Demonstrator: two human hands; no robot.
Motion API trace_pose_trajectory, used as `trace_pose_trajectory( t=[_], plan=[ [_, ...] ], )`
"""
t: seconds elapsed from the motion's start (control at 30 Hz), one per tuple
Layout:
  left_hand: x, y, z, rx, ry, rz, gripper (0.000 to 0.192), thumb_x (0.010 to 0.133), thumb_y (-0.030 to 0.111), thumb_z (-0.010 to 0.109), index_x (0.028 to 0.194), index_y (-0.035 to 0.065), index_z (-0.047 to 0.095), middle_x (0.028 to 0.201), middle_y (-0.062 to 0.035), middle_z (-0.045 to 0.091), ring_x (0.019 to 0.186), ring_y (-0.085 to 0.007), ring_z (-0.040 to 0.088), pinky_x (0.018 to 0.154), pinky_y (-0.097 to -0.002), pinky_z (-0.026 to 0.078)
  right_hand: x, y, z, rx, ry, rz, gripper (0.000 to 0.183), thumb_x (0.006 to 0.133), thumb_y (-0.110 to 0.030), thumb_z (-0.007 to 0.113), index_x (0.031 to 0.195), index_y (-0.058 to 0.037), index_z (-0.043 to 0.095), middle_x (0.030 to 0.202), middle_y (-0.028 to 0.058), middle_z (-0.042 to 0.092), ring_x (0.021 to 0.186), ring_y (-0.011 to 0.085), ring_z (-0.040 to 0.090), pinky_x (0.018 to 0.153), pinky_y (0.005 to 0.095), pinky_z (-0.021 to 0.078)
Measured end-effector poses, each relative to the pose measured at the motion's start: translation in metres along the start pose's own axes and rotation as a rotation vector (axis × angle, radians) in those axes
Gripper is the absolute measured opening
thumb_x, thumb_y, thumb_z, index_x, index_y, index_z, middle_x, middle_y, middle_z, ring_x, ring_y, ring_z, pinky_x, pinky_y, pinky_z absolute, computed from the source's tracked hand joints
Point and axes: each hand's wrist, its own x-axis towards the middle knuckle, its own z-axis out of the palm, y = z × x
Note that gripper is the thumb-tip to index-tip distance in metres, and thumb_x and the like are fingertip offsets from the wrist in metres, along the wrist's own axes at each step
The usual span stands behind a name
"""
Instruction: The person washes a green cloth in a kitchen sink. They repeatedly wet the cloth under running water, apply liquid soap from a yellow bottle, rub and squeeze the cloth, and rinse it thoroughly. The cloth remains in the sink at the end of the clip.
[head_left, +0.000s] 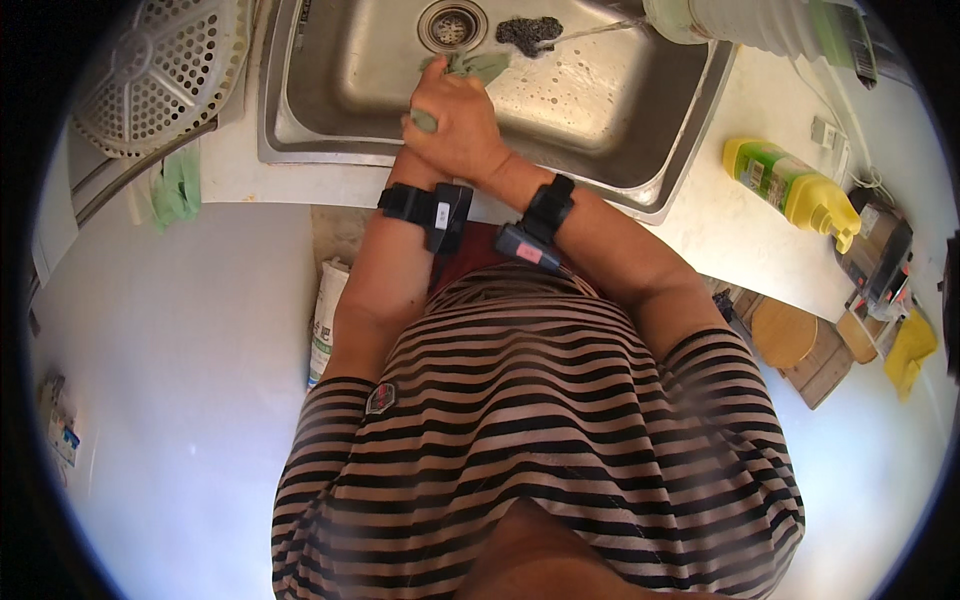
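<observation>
Over the stainless steel sink (685, 150), my two hands are pressed together around a wrung, pale green cloth (480, 67). My right hand (459, 124) lies uppermost, its fingers closed on the cloth. Beneath it, my left hand (417, 154) is mostly hidden, and it also appears to grip the cloth. One end of the fabric sticks out beyond the fingers, while a small bit shows at the left side of the grip. A dark mesh scouring pad (529, 34) rests on the sink floor beside the drain (452, 27). A thin stream of water (596, 30) runs towards the pad.
A white ribbed plastic object (739, 26) overhangs the sink's far right. On the right counter lies a yellow pump bottle (795, 184). A perforated round basket (165, 67) is at left, above a hanging green cloth (176, 187). Wooden boards (784, 334) stand lower right.
</observation>
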Motion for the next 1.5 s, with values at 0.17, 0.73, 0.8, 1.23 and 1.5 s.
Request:
trace_pose_trajectory(
  t=[0.17, 0.73, 0.8, 1.23, 1.5],
  plan=[
    [0.021, -0.004, 0.004, -0.385, 0.161, -0.419, 0.031, 0.088, 0.027, 0.059, 0.108, 0.0040, 0.058, 0.102, -0.0088, 0.065, 0.091, -0.0232, 0.064, 0.081, -0.0387, 0.053, 0.028, 0.046, 0.001, 0.087, 0.055, 0.468, 0.027, 0.075, -0.025, 0.060, 0.089, -0.0014, 0.066, 0.088, 0.0205, 0.065, 0.085, 0.0387, 0.062, 0.077, 0.0470, 0.0497],
    [0.022, -0.041, 0.099, -0.489, 0.088, -0.530, 0.036, 0.097, 0.038, 0.050, 0.103, 0.0036, 0.057, 0.098, -0.0105, 0.063, 0.089, -0.0266, 0.063, 0.074, -0.0428, 0.053, 0.010, 0.094, -0.069, -0.168, 0.317, 0.139, 0.028, 0.087, -0.028, 0.060, 0.074, -0.0029, 0.061, 0.074, 0.0122, 0.061, 0.067, 0.0293, 0.054, 0.068, 0.0363, 0.0459],
    [0.025, -0.041, 0.088, -0.434, 0.004, -0.462, 0.038, 0.096, 0.041, 0.051, 0.103, 0.0039, 0.057, 0.100, -0.0105, 0.063, 0.091, -0.0264, 0.062, 0.074, -0.0432, 0.053, -0.009, 0.094, -0.060, -0.095, 0.252, 0.187, 0.029, 0.086, -0.029, 0.062, 0.072, -0.0033, 0.062, 0.073, 0.0112, 0.062, 0.068, 0.0280, 0.056, 0.069, 0.0350, 0.0461],
    [0.038, -0.057, 0.075, -0.432, -0.090, -0.411, 0.027, 0.093, 0.033, 0.056, 0.099, 0.0066, 0.059, 0.086, -0.0073, 0.062, 0.072, -0.0237, 0.061, 0.062, -0.0376, 0.052, -0.014, 0.100, -0.061, -0.038, 0.216, 0.084, 0.022, 0.084, -0.022, 0.065, 0.071, -0.0041, 0.063, 0.067, 0.0099, 0.056, 0.069, 0.0272, 0.058, 0.064, 0.0339, 0.0468],
    [0.036, -0.052, 0.098, -0.422, 0.113, -0.413, 0.023, 0.094, 0.029, 0.054, 0.096, 0.0064, 0.059, 0.089, -0.0067, 0.064, 0.080, -0.0207, 0.064, 0.065, -0.0378, 0.054, 0.016, 0.116, -0.063, -0.167, 0.054, 0.515, 0.019, 0.093, -0.018, 0.050, 0.083, -0.0036, 0.060, 0.083, 0.0176, 0.063, 0.077, 0.0376, 0.059, 0.068, 0.0431, 0.0472]
  ],
)
